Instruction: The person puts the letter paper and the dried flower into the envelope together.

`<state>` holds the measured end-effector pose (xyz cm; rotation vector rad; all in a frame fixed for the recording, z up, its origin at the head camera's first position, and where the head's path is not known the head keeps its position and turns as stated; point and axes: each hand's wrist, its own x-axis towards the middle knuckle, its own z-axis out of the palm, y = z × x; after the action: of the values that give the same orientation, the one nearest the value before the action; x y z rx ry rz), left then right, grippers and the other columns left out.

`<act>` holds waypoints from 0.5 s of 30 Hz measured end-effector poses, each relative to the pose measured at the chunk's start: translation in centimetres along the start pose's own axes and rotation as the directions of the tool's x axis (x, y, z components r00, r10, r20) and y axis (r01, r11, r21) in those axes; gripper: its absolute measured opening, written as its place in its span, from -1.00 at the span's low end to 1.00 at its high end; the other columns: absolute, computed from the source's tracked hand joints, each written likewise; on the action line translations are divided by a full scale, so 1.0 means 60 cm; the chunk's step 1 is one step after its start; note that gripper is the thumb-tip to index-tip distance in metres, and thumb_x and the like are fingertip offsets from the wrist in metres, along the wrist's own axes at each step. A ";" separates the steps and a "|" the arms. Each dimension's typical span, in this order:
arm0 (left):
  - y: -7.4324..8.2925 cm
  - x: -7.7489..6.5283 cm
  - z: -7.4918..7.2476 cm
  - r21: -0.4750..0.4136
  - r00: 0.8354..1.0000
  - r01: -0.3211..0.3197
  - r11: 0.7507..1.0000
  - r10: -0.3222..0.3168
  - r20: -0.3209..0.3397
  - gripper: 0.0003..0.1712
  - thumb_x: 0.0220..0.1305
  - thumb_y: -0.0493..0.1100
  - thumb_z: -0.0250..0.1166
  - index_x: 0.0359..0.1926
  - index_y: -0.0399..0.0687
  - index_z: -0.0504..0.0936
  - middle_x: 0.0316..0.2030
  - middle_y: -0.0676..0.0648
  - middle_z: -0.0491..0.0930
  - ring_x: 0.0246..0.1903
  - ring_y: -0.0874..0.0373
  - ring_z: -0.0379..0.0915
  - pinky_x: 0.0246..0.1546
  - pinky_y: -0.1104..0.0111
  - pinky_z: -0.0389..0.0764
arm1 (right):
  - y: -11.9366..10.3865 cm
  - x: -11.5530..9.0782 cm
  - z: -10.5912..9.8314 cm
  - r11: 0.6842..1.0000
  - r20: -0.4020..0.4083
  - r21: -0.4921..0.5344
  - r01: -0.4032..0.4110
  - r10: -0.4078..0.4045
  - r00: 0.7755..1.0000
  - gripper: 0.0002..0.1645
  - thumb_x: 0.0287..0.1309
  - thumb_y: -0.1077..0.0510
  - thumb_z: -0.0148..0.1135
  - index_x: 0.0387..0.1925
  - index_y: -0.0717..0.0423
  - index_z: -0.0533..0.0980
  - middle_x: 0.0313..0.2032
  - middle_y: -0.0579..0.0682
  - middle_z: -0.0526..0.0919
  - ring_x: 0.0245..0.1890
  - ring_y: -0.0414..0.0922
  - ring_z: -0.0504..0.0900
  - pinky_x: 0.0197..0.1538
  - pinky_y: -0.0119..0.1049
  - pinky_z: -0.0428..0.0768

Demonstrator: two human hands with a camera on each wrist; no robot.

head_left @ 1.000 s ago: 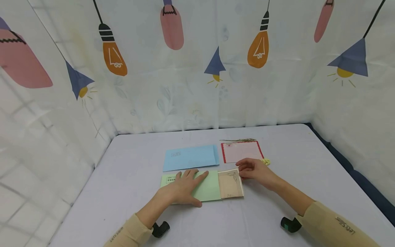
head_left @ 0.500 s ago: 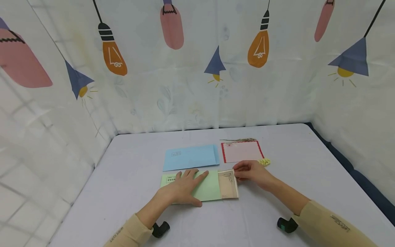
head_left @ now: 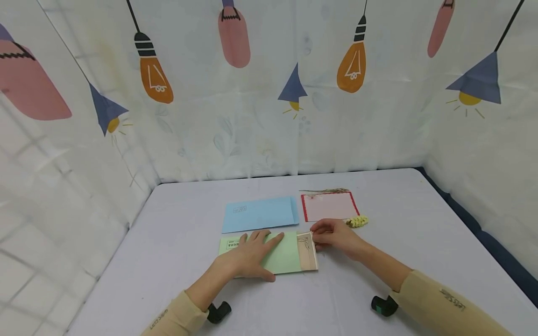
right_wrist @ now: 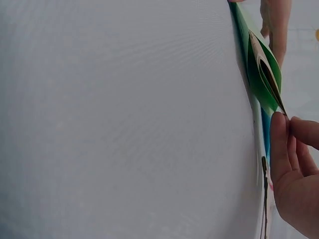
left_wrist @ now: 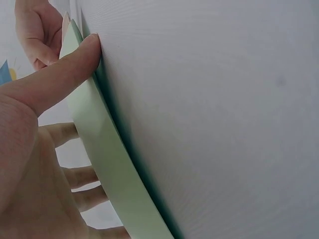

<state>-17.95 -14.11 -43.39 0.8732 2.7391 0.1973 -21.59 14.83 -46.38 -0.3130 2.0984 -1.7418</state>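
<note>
My left hand (head_left: 250,256) lies spread over a green envelope (head_left: 287,254), its fingers extended across the paper. In the left wrist view the thumb (left_wrist: 75,74) rests along the envelope's near edge. A folded tan card (head_left: 307,252) with printed ornament sticks out of the envelope's right end. My right hand (head_left: 336,238) pinches the card's far right corner between thumb and fingers. Seen from the right wrist, the envelope's mouth (right_wrist: 256,82) gapes around the folded card (right_wrist: 266,69). Most of the card is hidden inside the envelope.
A blue envelope (head_left: 258,214) lies just behind the green one. To its right is a pink card with a red border (head_left: 329,207), a dried sprig (head_left: 328,191) along its far edge. Yellow flowers (head_left: 358,221) lie at its near right corner.
My right hand has moved left, sliding the tan card deeper into the green envelope, so less of it shows. The left hand has stayed in place. More of the yellow flowers is visible.
</note>
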 end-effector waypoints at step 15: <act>0.000 0.002 0.001 0.002 1.000 0.004 1.000 -0.004 0.011 0.19 -0.05 0.37 0.40 0.51 0.29 -0.02 0.38 -0.14 0.09 0.34 -0.10 0.00 0.21 -0.20 0.07 | -0.001 0.003 0.013 0.998 0.023 0.052 -0.016 0.015 1.000 -0.64 0.20 0.26 0.28 -0.01 0.34 0.46 -0.18 0.17 0.59 -0.21 0.00 0.62 -0.12 -0.18 0.62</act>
<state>-18.02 -14.04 -43.46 0.8665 2.7313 0.1891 -21.41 14.03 -46.49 -0.2989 2.0304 -1.7730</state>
